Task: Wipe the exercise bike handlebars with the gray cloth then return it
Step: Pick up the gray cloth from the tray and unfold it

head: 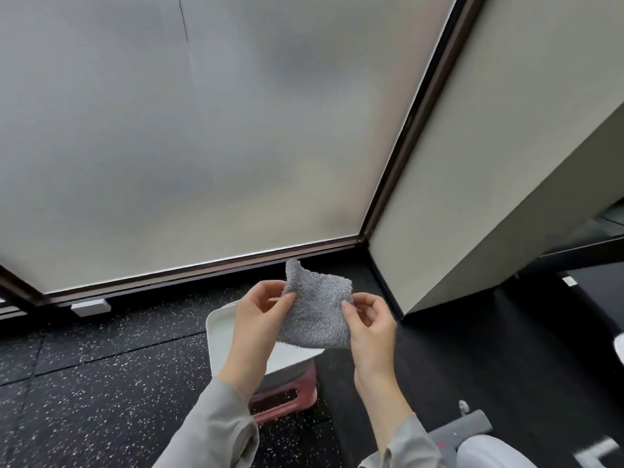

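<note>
cloth [315, 314]: gray, fluffy terry, crumpled
pose: hanging loose, one corner poking upward
place: above the white tray [219, 327]

No word, number, brand or sign can be read anywhere in this view. The nearest thing to lettering is a pair of pale blocky marks on the dark surface [594, 456] at the lower right corner, perhaps part of a printed letter, but they are cut off by the frame edge and too blurred to make out.
</note>
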A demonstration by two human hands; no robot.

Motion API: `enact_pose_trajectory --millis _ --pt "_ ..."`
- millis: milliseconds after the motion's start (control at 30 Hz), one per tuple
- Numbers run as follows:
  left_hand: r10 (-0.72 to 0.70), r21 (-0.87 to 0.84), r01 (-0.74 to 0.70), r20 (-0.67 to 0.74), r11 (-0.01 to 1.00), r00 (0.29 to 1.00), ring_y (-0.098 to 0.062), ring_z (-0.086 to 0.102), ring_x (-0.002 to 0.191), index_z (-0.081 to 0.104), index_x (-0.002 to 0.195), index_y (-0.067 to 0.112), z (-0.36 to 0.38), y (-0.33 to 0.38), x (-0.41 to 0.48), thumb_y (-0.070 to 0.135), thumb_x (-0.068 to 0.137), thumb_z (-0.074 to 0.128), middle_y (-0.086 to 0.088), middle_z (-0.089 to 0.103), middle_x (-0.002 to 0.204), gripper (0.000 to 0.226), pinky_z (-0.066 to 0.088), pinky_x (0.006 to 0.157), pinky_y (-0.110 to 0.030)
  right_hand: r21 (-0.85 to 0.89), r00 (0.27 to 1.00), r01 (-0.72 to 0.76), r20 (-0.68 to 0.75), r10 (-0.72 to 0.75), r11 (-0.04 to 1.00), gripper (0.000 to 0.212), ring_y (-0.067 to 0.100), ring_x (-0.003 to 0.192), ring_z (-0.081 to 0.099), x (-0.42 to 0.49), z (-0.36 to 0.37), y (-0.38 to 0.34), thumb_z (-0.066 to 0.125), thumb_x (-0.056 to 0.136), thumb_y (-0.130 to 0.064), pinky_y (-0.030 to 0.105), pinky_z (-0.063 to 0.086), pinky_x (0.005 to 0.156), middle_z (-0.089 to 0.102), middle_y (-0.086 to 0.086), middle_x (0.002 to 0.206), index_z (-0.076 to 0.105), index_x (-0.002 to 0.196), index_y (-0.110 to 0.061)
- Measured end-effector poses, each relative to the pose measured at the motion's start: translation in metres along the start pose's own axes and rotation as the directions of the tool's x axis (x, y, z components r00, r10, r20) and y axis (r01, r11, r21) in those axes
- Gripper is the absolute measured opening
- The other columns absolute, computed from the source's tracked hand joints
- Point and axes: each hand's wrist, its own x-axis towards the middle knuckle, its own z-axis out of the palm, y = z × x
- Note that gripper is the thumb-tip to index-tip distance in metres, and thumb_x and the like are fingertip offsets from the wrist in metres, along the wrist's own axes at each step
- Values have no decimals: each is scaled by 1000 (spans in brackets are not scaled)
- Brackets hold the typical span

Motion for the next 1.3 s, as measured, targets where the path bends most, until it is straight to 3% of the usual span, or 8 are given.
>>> enact_pose_trajectory --millis 167,333,667,967,1067,1133,1200,1300 --pt "-13 152 3 69 988 998 -14 61 73 65 81 19 41 -3 -27 11 84 66 -2 68 81 8 46 53 -11 -286 956 280 -6 -294 916 16 0 78 62 -16 -29 -20 68 82 -7 4 45 64 66 -11 80 63 84 -22" --pt "20 270 -66 167 961 986 -9 66 74 66 78 25 85 -1 -56 13 81 68 6 70 77 12 50 64 -23 -410 908 380 -6 -419 829 13 5 85 62 -32 -67 -30 66 84 -6 17 51 74 67 -2 90 66 90 -19" --pt "-126 172 47 483 984 866 -22 72 85 72 91 15 134 7 -137 -10 91 41 -10 72 93 40 57 58 -24 -339 941 270 -108 -322 901 23 4 94 62 -85 -174 -41 74 78 -32 21 50 81 67 -11 97 64 98 -25" --pt "-85 202 -101 742 974 665 -19 69 94 73 96 6 181 20 -208 -11 89 47 -12 70 99 31 61 62 -29 -159 935 206 -260 -242 966 29 10 90 66 -132 -269 -47 69 79 0 17 52 75 71 -6 93 66 95 -24" --pt "6 204 -169 622 964 783 -13 68 76 74 84 20 197 13 -219 8 85 65 -1 73 81 14 59 53 -29 20 944 179 -287 -165 984 31 10 89 68 -142 -296 -51 64 81 1 22 54 75 73 -6 92 68 92 -27" --pt "-59 217 -67 528 974 847 -13 67 74 70 88 20 210 7 -226 25 81 69 1 72 81 9 57 51 -25 105 949 179 -282 -143 978 29 11 90 68 -147 -309 -52 64 80 -4 20 53 72 73 -6 94 68 94 -29" --pt "-246 190 162 616 968 748 -12 69 72 69 99 14 223 4 -230 42 73 68 -3 74 87 39 55 53 -22 170 957 176 -259 -129 970 26 14 92 69 -149 -318 -55 64 75 -12 20 53 72 74 -1 96 68 96 -28" --pt "-326 135 342 734 930 596 -17 69 75 73 97 8 238 11 -232 42 70 71 -9 74 91 43 58 60 -25 225 970 163 -213 -115 961 28 20 98 68 -146 -327 -57 65 74 -15 29 53 80 73 4 101 68 100 -27"
